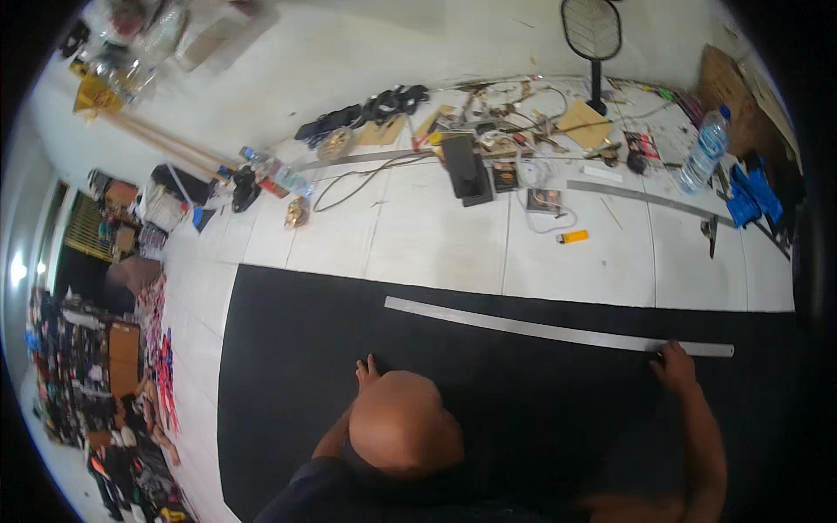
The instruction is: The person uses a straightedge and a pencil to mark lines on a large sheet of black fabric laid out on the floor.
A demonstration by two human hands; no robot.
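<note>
Silver ruler (540, 329), lying flat on the black sheet (305, 349) in front of me, slanting a little down toward the right: that is where my right hand (677, 370) rests, near the ruler's right end. Its fingers are bent and touch the strip, but I cannot tell whether they grip it or only press on it. My left hand (368, 375) is well apart from the ruler, below its left end, with the fingers spread open on the sheet and holding nothing. Past the sheet's far edge runs a white tiled surface (427, 244), where an orange lighter (573, 236) lies nearest to the ruler. Farther off, a dark boxy object (466, 170) sits among loose cords, and a grey metal strip (649, 199) lies toward the right. Beyond that strip, a clear bottle (702, 155) with a blue cap stands near some crumpled blue material (754, 193). Small clutter spreads along the foot of the wall (436, 39), and a racket-shaped tool (593, 30) leans there, its head upward. Off to my left, a brown cardboard box (125, 362) stands beside a jumbled heap (65, 349) whose pieces are too small to make out.
</note>
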